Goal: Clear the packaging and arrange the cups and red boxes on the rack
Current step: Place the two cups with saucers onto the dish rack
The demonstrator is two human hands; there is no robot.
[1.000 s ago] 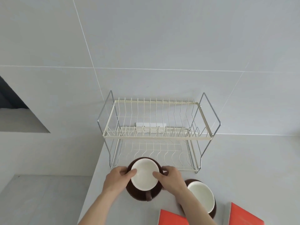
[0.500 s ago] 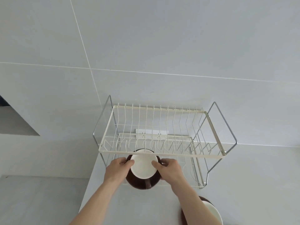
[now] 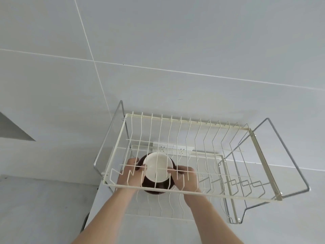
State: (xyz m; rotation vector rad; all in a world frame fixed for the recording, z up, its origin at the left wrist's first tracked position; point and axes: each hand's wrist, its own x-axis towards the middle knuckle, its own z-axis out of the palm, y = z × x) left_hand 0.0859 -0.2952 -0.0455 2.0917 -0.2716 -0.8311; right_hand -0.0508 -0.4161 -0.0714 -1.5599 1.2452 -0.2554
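Observation:
A brown cup with a white inside (image 3: pixel 157 167) is held between both my hands inside the lower tier of the two-tier wire rack (image 3: pixel 191 191), seen through the cream wires of the upper tier. My left hand (image 3: pixel 131 175) grips its left side and my right hand (image 3: pixel 185 178) grips its right side. The cup is tilted so that its opening faces me. The second cup and the red boxes are out of view.
The rack stands on a pale counter (image 3: pixel 158 231) against a grey tiled wall. A white power socket strip (image 3: pixel 173 148) sits on the wall behind the rack. The counter's left edge drops away near my left forearm.
Both hands have carried the cup forward from the counter in front of the rack into the lower tier. My view has moved closer, and the second cup and red boxes have left the frame.

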